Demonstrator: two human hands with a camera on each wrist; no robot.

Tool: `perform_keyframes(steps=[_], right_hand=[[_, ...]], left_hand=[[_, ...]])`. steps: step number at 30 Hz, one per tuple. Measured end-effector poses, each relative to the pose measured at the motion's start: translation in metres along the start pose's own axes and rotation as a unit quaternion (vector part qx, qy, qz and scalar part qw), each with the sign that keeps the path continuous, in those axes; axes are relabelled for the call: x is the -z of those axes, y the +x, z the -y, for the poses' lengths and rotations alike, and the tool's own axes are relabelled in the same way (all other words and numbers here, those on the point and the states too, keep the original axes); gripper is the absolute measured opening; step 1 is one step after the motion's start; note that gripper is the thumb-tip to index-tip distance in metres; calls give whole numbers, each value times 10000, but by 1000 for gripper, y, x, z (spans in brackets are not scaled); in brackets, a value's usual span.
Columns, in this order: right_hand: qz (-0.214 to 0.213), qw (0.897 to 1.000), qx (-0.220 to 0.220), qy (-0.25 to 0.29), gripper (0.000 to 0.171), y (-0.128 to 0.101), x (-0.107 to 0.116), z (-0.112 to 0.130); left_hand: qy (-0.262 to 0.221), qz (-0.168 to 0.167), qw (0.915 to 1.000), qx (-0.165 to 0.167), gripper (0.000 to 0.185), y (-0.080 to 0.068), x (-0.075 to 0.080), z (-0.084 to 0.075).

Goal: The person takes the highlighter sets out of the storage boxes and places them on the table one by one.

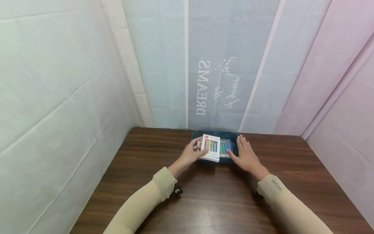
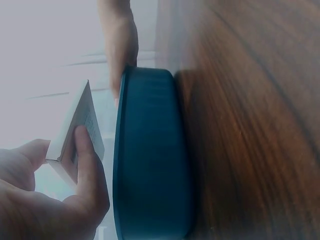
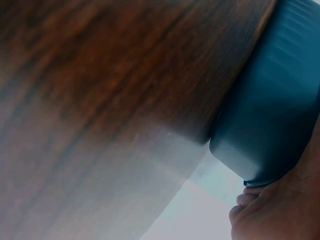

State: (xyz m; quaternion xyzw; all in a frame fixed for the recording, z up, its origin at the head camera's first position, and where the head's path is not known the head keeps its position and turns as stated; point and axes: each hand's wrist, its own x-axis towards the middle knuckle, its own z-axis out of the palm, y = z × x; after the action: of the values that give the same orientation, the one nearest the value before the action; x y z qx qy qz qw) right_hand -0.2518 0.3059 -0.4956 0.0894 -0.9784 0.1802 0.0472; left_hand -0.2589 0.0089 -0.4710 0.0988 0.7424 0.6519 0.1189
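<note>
My left hand (image 1: pixel 188 156) pinches a white box (image 1: pixel 214 157) whose front window shows coloured sticks, perhaps crayons. The box is tilted above the left part of a dark blue plastic bin (image 2: pixel 150 155). In the left wrist view, thumb and fingers hold it by opposite faces, apart from the bin's wall. Inside the bin lies a clear-fronted pack (image 1: pixel 225 147) of green and blue sticks; the held box covers part of the contents. My right hand (image 1: pixel 247 156) rests along the bin's right rim with fingers extended, its thumb reaching over the inside near the pack.
The bin stands at the back edge of a brown wooden table (image 1: pixel 201 201). A pale blue cloth backdrop (image 1: pixel 163 65) with lettering hangs behind it. White cloth walls (image 1: pixel 58 97) rise at left and right. A small black object (image 1: pixel 177 190) sits at the left cuff.
</note>
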Motion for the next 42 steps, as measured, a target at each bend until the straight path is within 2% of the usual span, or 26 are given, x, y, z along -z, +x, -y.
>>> perform_keyframes(steps=[12, 19, 30, 42], right_hand=[[-44, 10000, 73, -7, 103, 1, -2, -2], [-44, 10000, 18, -11, 103, 1, -2, -1], [-5, 10000, 48, -21, 105, 1, -5, -3], [-21, 10000, -11, -15, 104, 0, -2, 1]], left_hand=[[-64, 175, 9998, -3, 70, -16, -1, 4], [-305, 293, 9991, -104, 71, -23, 0, 6], [-421, 330, 9986, -9, 72, -37, -3, 11], [-358, 594, 9976, 0, 68, -54, -7, 12]])
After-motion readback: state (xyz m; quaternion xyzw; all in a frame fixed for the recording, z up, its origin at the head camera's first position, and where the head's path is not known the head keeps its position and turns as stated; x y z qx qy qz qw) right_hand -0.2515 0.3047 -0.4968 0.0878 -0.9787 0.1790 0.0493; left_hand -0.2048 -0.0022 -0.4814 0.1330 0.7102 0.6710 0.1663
